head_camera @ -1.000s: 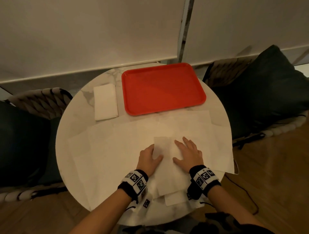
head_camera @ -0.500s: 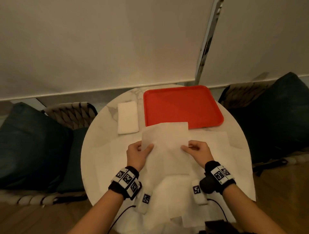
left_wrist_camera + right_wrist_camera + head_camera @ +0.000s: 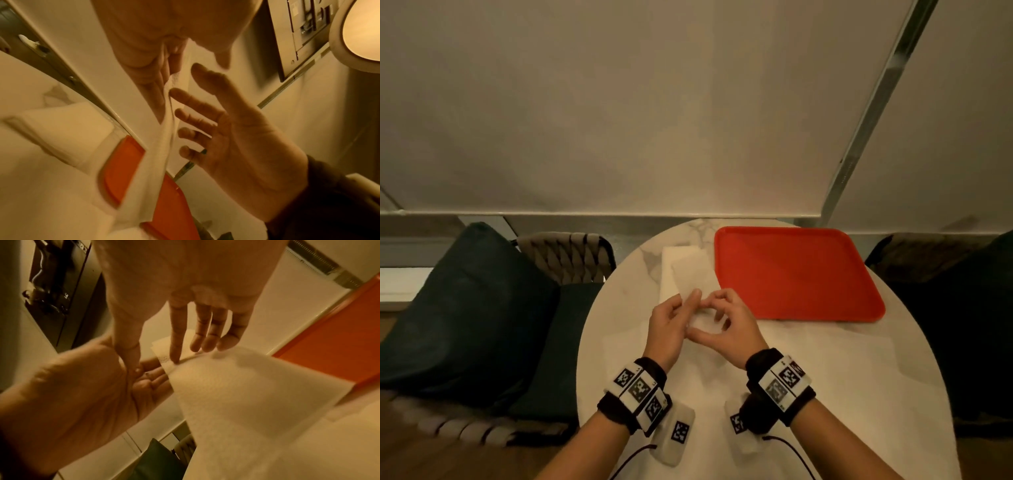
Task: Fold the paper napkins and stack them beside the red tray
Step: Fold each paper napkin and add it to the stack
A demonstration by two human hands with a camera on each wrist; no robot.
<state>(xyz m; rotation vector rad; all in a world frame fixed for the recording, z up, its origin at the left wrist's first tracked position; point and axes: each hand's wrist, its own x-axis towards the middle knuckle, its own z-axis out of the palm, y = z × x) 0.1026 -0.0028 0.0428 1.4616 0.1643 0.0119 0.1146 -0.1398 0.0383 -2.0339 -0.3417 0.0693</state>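
Nearby, both hands, left and right, pinch a folded napkin above the stack beside the red tray.

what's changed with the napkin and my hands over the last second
The napkin left the table: both hands lifted it and carried it toward the folded stack beside the red tray. The left hand and right hand now pinch its near end. Tray and stack stayed put.

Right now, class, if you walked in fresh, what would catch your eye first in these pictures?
The red tray stands out first, at the far right of the round marble table. In front of it, the left hand and right hand hold a napkin up between them, above the folded stack left of the tray.
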